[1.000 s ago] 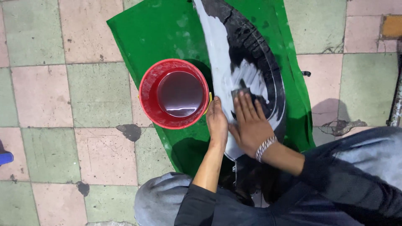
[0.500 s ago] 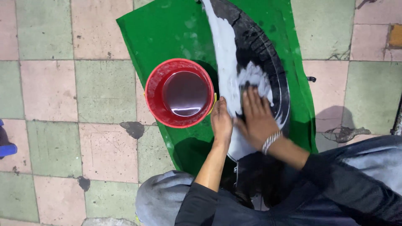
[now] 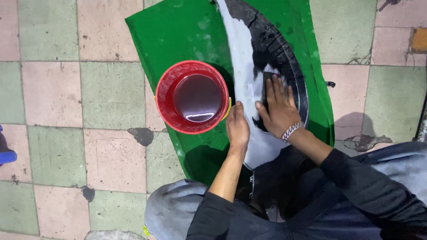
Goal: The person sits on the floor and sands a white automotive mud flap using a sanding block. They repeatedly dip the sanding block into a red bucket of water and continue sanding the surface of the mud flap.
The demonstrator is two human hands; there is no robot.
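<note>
A curved black panel (image 3: pixel 284 53), smeared with whitish-grey wet film, lies on a green sheet (image 3: pixel 178 35) on the tiled floor. My right hand (image 3: pixel 278 109), with a beaded bracelet at the wrist, presses flat on a dark pad (image 3: pixel 266 82) against the panel's middle. My left hand (image 3: pixel 237 126) grips the panel's near left edge, fingers curled over it, just beside a red bucket (image 3: pixel 165 95) of dark liquid. My knees and dark sleeves fill the bottom of the view.
Worn pink and green floor tiles (image 3: pixel 66 89) surround the sheet, with dark stains and cracks. A small blue object (image 3: pixel 5 155) shows at the left edge. A dark pole or leg (image 3: pixel 421 120) stands at the right edge.
My right hand has slid the pad farther up the panel, away from me. My left hand has stayed on the panel's edge by the bucket.
</note>
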